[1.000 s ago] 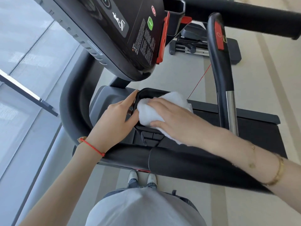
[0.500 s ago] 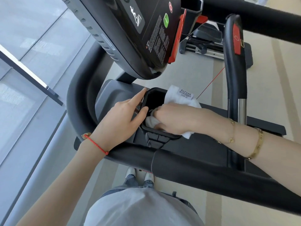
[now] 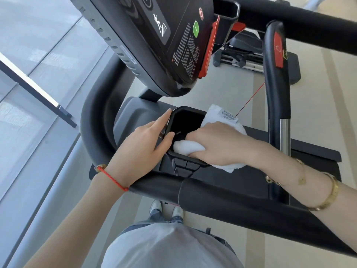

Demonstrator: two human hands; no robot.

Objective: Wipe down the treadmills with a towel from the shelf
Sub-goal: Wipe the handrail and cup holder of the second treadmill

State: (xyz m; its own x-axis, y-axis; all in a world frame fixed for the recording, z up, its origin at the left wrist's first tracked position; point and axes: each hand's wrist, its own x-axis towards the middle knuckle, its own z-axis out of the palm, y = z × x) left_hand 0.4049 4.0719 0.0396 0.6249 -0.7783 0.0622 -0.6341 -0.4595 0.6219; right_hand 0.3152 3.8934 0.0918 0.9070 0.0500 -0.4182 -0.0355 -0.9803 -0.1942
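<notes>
Since half a second ago the right hand (image 3: 218, 144) has pushed the white towel (image 3: 222, 120) a little further down into the black cup holder (image 3: 185, 113), and more of the cloth now bulges out under the fingers at the holder's near edge. That hand is curled round the towel, gripping it, with its fingers down inside the recess; the rest of the towel trails out over the holder's right rim, its sewn label turned up, just right of the frame's centre. The left hand (image 3: 143, 144) has hardly shifted: it rests on the holder's left rim with fingers straight, index finger laid along the edge and thumb touching the inner lip. A red cord bracelet (image 3: 113, 179) circles the left wrist and a gold bangle (image 3: 328, 194) the right. The treadmill (image 3: 231, 202) fills the frame, its console (image 3: 160, 41) tilted across the upper centre and a padded handrail running below the hands.
</notes>
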